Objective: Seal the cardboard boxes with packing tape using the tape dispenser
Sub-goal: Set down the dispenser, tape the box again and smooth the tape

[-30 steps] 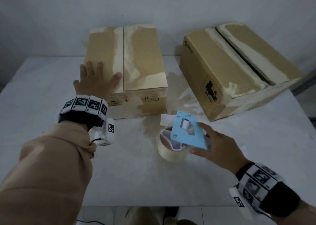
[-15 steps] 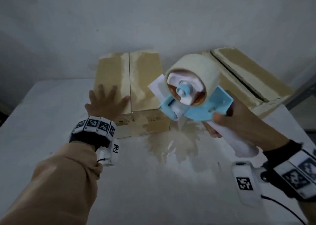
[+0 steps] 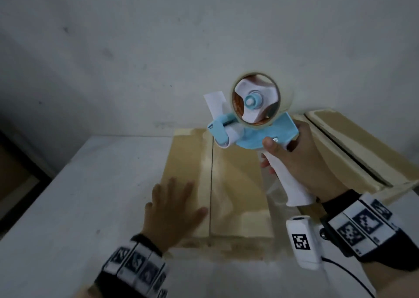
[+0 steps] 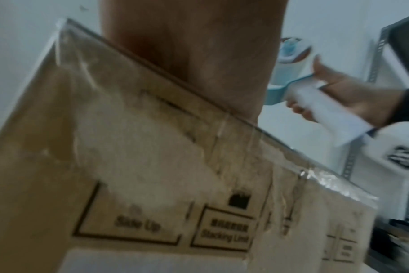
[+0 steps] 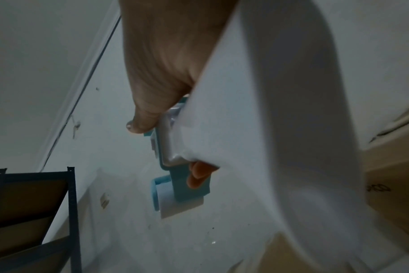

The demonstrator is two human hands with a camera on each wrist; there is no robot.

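Cardboard box (image 3: 235, 191) under flat left hand (image 3: 172, 214), right hand (image 3: 303, 161) gripping tape dispenser (image 3: 254, 121), second box (image 3: 353, 148) beside

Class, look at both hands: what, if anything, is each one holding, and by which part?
The right hand grips the tape dispenser by its white handle. The left hand holds nothing; it rests flat on the cardboard box.

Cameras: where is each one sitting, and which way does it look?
Head: on the person's head, looking down at the near box, with the left hand flat on it and the right hand gripping the tape dispenser.
Left wrist: beneath the left palm, looking at the box's front face.
Right wrist: behind the dispenser's handle, facing the wall.
Shared: the dispenser shows in all three.
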